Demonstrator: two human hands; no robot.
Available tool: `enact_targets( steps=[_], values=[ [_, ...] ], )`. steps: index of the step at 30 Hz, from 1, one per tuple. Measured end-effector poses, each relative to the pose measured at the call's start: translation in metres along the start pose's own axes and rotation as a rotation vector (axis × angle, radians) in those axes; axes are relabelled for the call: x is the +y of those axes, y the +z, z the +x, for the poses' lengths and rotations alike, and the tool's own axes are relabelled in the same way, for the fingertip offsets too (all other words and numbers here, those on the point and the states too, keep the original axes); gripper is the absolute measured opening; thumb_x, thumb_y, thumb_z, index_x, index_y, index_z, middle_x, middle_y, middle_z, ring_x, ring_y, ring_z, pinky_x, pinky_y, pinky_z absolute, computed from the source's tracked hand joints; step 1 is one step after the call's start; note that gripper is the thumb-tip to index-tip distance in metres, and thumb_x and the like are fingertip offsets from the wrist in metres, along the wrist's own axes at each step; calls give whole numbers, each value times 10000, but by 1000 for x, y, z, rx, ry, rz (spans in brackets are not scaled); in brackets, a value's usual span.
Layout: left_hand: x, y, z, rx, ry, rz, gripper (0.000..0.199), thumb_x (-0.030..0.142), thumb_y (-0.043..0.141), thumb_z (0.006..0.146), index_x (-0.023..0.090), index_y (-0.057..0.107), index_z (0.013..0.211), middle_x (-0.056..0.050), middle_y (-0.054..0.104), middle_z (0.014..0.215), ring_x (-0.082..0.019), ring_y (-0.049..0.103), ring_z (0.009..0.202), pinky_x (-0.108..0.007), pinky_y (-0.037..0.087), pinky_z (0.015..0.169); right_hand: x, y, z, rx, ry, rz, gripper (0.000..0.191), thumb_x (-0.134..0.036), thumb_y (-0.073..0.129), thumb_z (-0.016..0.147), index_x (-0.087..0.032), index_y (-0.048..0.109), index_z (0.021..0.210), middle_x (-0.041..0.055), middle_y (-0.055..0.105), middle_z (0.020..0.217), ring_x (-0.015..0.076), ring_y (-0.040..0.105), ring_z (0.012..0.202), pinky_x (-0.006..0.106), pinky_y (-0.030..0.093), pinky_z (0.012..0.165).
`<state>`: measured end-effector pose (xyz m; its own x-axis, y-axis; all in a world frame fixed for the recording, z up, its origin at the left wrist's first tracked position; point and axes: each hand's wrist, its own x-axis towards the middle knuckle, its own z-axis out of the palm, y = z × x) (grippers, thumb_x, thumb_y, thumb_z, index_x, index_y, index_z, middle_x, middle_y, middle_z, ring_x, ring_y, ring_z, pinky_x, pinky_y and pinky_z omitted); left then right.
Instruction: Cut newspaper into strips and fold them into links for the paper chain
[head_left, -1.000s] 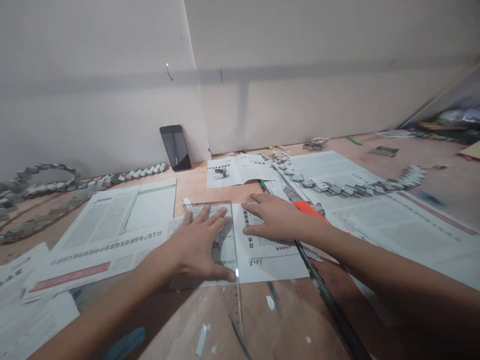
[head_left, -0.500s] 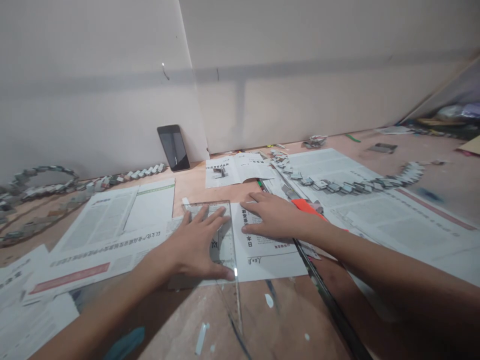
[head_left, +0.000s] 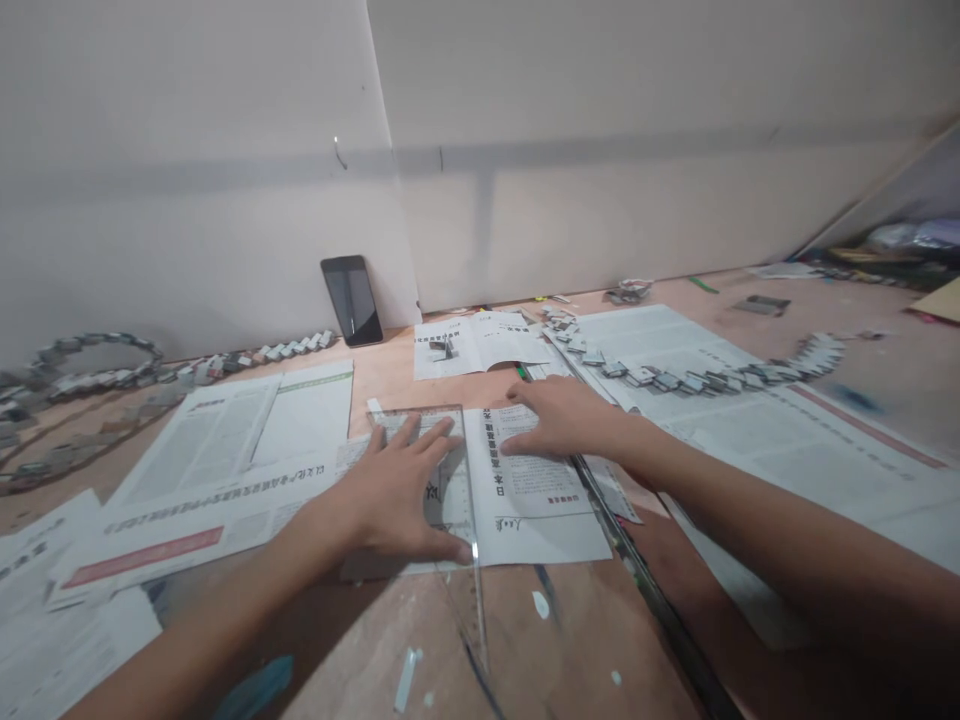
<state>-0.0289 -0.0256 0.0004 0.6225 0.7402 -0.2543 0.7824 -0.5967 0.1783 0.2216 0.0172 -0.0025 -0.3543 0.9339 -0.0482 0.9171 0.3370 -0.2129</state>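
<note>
My left hand (head_left: 401,495) lies spread over a clear plastic set square (head_left: 478,610), its fingers apart and pressing it down. Beneath the set square is a cut piece of newspaper (head_left: 544,535), which sticks out to the right of its straight edge. Over the right part of that piece is my right hand (head_left: 574,415), thumb and forefinger apart, with nothing visible between them; its other fingers are hidden. A long dark straight strip (head_left: 652,595) runs under my right wrist toward the front edge.
A phone (head_left: 352,300) leans on the white wall. Folded-paper chains lie at left (head_left: 97,375) and right (head_left: 697,380). Newspaper sheets spread at left (head_left: 225,450) and right (head_left: 795,470); a smaller printed sheet (head_left: 480,345) lies behind my hands.
My right hand has shifted slightly right and lifted, its fingers more bent. The orange thing beside that wrist is now out of sight. My left hand stays on the set square.
</note>
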Motion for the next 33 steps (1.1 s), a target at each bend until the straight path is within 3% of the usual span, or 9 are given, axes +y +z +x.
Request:
enact_targets(
  steps=[2, 4, 9, 17, 23, 33],
  values=[
    [0, -1, 0, -1, 0, 2, 1166, 852, 525, 536, 239, 245, 1489, -64, 67, 1585, -451, 18, 1412, -685, 102, 1090, 11, -5, 6, -46, 23, 164, 486, -498, 660, 685, -210, 637, 1076, 100, 676, 1108, 300, 630, 958, 384, 480, 760],
    [1, -2, -1, -4, 2, -1, 1170, 854, 520, 537, 232, 244, 1489, -70, 83, 1583, -449, 16, 1412, -690, 96, 1089, 20, -10, 10, -114, 52, 312, 332, -404, 643, 710, -200, 671, 970, 85, 708, 999, 263, 658, 869, 354, 493, 705],
    [0, -3, -2, -6, -4, -16, 1147, 841, 535, 541, 255, 247, 1484, -64, 86, 1583, -455, 30, 1410, -701, 92, 1082, 27, -15, 8, -160, 134, 422, 211, -386, 648, 704, -186, 667, 769, 60, 695, 738, 221, 647, 678, 327, 471, 582],
    [-2, -2, -3, -9, 5, -21, 1102, 791, 569, 564, 276, 238, 1481, -58, 78, 1586, -445, 16, 1413, -693, 92, 1086, 26, -14, 6, -166, 128, 436, 184, -374, 653, 692, -191, 642, 693, 43, 660, 677, 194, 611, 616, 303, 431, 538],
    [-1, -2, -2, -10, 2, -24, 1114, 819, 547, 555, 269, 251, 1478, -56, 71, 1586, -455, 17, 1409, -702, 83, 1083, 27, -12, 8, -172, 171, 466, 238, -376, 665, 685, -176, 684, 812, 62, 678, 721, 190, 617, 622, 290, 436, 530],
    [0, -2, -2, -11, -15, -42, 1127, 809, 561, 554, 248, 251, 1481, -65, 65, 1586, -456, -6, 1409, -717, 55, 1073, 30, -10, 9, -181, 177, 467, 241, -374, 667, 694, -170, 683, 823, 59, 680, 718, 172, 607, 594, 271, 418, 502]
  ],
)
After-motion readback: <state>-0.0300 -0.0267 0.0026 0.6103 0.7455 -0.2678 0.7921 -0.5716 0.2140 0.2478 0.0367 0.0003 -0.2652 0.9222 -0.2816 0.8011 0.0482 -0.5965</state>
